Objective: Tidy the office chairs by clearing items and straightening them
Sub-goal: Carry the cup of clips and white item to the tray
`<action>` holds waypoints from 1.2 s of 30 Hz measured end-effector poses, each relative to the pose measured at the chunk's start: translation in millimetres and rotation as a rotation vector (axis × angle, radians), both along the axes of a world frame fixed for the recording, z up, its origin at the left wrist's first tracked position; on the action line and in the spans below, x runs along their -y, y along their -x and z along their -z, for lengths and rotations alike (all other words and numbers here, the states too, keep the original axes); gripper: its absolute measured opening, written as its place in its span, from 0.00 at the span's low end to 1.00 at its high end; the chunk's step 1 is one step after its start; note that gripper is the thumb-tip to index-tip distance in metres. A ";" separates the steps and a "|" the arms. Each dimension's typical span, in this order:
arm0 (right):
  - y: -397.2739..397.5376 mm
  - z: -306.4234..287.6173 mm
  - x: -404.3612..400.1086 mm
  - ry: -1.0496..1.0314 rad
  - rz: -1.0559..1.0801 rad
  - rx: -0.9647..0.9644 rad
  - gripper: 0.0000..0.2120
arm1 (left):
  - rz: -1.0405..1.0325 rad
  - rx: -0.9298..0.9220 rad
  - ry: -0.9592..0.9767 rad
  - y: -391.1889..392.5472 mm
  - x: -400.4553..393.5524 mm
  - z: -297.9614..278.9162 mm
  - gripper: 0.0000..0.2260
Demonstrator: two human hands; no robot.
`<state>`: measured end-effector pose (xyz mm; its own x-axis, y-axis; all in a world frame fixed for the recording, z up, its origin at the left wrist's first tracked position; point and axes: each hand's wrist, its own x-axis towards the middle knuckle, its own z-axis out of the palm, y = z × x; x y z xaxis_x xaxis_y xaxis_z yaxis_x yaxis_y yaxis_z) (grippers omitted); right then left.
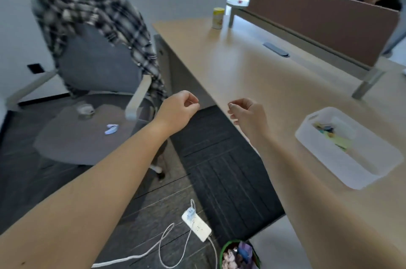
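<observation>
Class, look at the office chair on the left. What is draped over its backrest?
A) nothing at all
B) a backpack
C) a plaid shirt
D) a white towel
C: a black-and-white plaid shirt hangs over the top and right side of the chair backrest.

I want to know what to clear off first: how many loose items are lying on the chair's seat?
2: a clear roll of tape near the back of the seat, and a small blue-white object nearer its right front. The blur may hide smaller things.
</observation>
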<state>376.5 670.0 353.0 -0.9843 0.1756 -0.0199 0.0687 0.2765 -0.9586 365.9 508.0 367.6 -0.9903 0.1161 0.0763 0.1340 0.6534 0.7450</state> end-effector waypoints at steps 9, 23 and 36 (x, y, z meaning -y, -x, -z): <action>11.7 11.8 114.9 -0.020 -0.185 0.064 0.10 | -0.213 0.004 0.035 -23.4 115.8 0.9 0.08; 54.5 24.7 345.4 -0.116 -0.219 0.102 0.10 | -0.311 0.056 -0.001 -5.1 352.4 14.3 0.10; 118.4 79.9 449.3 -0.142 -0.284 0.206 0.05 | -0.384 0.248 -0.003 46.7 463.9 80.2 0.10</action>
<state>258.1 220.7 273.1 -0.9720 -0.0885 -0.2176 0.1576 0.4416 -0.8833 319.2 44.1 287.3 -0.9500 -0.2629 -0.1685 -0.3000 0.6186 0.7262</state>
